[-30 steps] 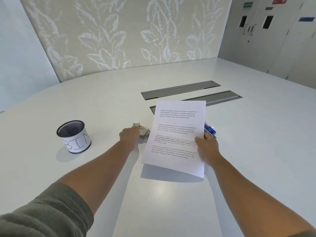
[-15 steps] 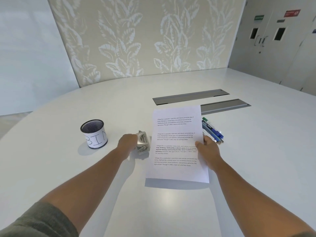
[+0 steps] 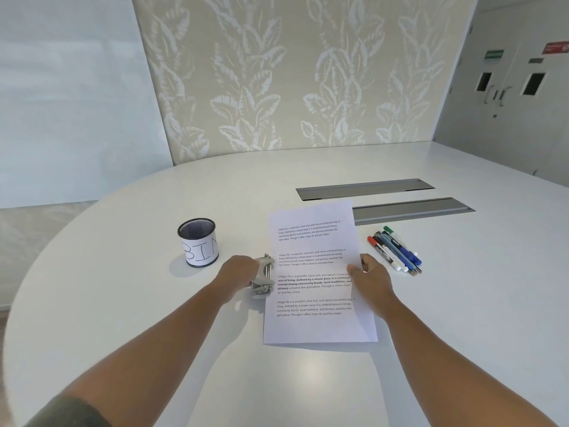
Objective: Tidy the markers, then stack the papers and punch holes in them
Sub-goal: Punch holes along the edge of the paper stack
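Note:
A stack of printed white papers lies on the white table in front of me. My right hand pinches its right edge, thumb on top of the sheet. My left hand grips a grey metal hole punch that sits against the papers' left edge. Several markers, red, black, blue and green among them, lie side by side in a neat row to the right of the papers.
A black mesh cup with a paper label reading BIN stands to the left of my left hand. Two grey cable hatches are set into the table behind the papers. Doors stand at the far right.
The papers have come down from a raised tilt to lie flat on the table. The hole punch has slid up against their left edge under my left hand. The view shifted left.

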A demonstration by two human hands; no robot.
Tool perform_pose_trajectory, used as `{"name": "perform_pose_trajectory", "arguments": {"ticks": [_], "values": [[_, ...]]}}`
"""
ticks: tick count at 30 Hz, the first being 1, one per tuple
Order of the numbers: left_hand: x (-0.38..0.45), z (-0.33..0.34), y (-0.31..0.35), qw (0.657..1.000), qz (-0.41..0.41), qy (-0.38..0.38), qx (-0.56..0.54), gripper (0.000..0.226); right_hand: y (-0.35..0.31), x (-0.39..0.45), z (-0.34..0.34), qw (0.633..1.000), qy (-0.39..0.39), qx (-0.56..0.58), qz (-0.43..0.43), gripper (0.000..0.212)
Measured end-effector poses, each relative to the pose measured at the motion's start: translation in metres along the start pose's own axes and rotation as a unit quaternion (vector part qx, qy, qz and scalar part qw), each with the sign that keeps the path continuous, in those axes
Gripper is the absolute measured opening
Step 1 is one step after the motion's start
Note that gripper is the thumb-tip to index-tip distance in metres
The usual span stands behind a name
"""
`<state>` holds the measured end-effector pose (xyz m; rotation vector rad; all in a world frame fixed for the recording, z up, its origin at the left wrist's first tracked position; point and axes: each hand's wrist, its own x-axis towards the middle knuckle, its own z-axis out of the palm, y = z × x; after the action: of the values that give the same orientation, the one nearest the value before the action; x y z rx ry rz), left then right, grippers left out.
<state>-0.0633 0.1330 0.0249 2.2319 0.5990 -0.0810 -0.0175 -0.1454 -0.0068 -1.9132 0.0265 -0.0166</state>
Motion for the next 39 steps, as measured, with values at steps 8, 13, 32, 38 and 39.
{"name": "perform_pose_trajectory", "arguments": {"ticks": [8,13,32,38,39], "values": [[-0.013,-0.008,-0.018,0.995,-0.025,0.0,-0.097,0.033,0.001,-0.008,0.015,0.999,-0.034,0.003,0.0,0.008],[-0.014,-0.007,-0.038,0.998,0.018,0.055,0.004,0.03,0.004,-0.011,0.02,0.999,-0.049,0.004,0.012,0.009],[-0.012,0.002,-0.026,0.988,-0.055,-0.033,-0.144,0.025,0.017,-0.01,0.006,0.998,-0.052,-0.001,0.032,0.008],[-0.008,0.008,-0.026,0.976,-0.075,-0.024,-0.203,0.014,0.018,-0.011,0.007,0.998,-0.056,-0.003,0.036,0.009],[-0.009,0.008,-0.026,0.974,-0.081,-0.024,-0.21,0.012,0.019,-0.011,0.008,0.998,-0.056,-0.005,0.037,0.01]]}}
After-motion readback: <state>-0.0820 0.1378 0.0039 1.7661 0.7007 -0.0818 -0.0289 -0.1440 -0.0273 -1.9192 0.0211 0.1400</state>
